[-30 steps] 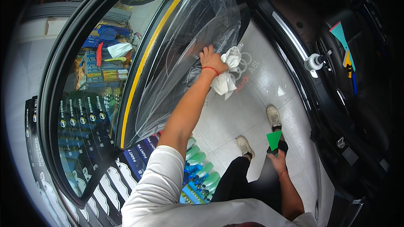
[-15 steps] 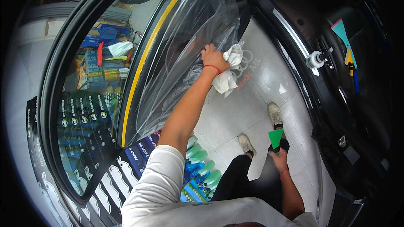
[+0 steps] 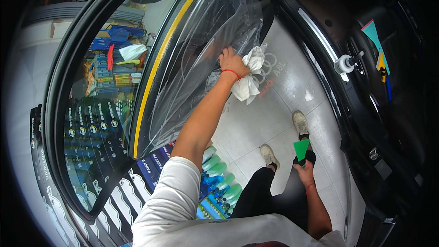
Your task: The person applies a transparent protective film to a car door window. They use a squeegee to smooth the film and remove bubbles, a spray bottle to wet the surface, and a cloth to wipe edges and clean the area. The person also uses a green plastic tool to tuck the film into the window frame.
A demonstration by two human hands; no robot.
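My left hand is closed on a crumpled white cloth, which bunches out past the fingers toward the floor. It is at the inner side of an open car door, by wrinkled clear plastic film draped over the door panel. Some fingertips are hidden against the film. Low on the right, my right hand grips a green squeegee by its dark lower end, blade upward, in front of my leg.
The door's glass and black frame curve along the left, with a yellow strip beside the film. Green-tinted bottles and boxes stand below the door. At right, a black car body holds a teal scraper and a white round-based tool.
Almost nothing differs. The surroundings sit slightly shifted in the picture, while both hands keep their holds and places.
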